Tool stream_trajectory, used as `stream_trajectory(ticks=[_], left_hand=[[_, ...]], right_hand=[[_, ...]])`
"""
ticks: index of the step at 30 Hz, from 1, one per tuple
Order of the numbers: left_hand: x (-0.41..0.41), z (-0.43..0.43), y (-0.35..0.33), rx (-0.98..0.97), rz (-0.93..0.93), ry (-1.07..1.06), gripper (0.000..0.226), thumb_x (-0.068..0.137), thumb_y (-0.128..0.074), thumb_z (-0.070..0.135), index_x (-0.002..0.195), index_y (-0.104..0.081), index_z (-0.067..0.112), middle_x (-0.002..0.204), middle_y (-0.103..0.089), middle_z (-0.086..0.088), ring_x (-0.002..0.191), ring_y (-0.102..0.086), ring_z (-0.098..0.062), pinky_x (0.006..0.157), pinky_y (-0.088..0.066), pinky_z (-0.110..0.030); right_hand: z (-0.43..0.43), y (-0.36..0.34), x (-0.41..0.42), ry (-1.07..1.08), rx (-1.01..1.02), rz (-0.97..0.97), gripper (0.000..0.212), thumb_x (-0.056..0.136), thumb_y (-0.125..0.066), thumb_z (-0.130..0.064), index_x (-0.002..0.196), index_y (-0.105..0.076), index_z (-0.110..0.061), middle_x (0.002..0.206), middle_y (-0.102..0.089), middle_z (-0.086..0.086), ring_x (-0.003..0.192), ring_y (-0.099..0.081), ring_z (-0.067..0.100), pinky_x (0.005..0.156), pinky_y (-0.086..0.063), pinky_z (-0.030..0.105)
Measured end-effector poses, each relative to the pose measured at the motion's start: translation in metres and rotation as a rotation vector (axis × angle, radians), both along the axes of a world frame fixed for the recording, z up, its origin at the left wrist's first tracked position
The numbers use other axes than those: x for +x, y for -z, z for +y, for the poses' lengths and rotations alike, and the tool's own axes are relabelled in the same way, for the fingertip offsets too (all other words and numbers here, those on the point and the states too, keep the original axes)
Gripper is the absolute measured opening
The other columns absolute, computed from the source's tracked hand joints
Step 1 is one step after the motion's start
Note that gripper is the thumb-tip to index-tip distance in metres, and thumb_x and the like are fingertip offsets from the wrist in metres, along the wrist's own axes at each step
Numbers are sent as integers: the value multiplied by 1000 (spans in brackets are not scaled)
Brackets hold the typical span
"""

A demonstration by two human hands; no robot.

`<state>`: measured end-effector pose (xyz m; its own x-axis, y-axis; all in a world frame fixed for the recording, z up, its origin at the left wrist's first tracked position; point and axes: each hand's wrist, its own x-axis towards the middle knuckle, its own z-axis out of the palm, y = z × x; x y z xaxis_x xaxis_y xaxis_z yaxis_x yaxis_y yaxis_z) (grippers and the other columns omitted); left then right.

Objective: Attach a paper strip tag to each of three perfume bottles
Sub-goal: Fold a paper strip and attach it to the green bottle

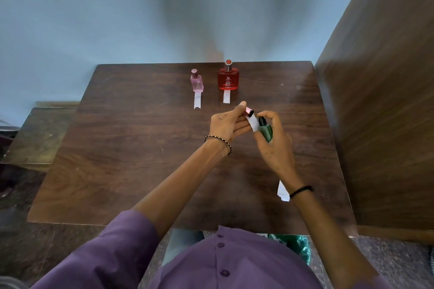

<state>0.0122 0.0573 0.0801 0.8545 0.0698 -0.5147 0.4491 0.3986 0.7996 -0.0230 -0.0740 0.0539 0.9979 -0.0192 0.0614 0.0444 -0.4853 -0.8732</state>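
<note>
My right hand (274, 145) grips a small green perfume bottle (266, 130), tilted, with its dark nozzle bare. My left hand (226, 124) pinches the bottle's pink cap (249, 111) just left of the nozzle. A white paper strip (253, 122) hangs between the two hands at the bottle's neck. At the back of the table a pink bottle (196, 81) stands upright with a paper strip (197, 100) lying in front of it. To its right a red bottle (228, 76) stands with its own strip (226, 97).
The dark wooden table (141, 148) stands against a blue wall. A loose scrap of white paper (282, 192) lies near my right wrist. A tall wooden panel (380, 101) borders the table's right side. A lower wooden surface (40, 134) sits to the left.
</note>
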Motion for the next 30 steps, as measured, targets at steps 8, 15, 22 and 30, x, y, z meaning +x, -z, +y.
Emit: stream_trajectory(ticks=[8,15,22,30], left_hand=[[-4,4,-2,-18,-2,1,27,92,-70,23,93,-72,-4,94,-75,-22,83,-76,-28,78,-63,-36],[-6,6,0,18,-20,9,27,93,-70,24,95,-73,-3,97,-75,-22,83,-76,-25,78,-63,-35],[-6,8,-1,14,-29,14,25,93,-70,24,92,-73,-1,93,-76,-20,81,-76,-25,79,-63,-36],[-4,12,-1,46,-43,18,31,92,-71,25,99,-73,-5,99,-76,-22,91,-76,-30,84,-62,-40]], right_hand=[[-5,-11,1,9,613,409,17,104,-41,-41,109,-53,-29,71,-57,5,44,-43,18,43,-29,24],[-6,-10,0,-10,747,406,17,104,-48,-32,101,-57,-17,74,-60,1,52,-43,13,42,-31,24],[2,-11,0,24,732,342,12,103,-49,-19,95,-58,-18,77,-59,0,49,-40,12,40,-24,23],[6,-6,-1,-16,398,163,18,102,-53,-26,117,-63,-27,88,-65,-3,59,-51,13,47,-40,23]])
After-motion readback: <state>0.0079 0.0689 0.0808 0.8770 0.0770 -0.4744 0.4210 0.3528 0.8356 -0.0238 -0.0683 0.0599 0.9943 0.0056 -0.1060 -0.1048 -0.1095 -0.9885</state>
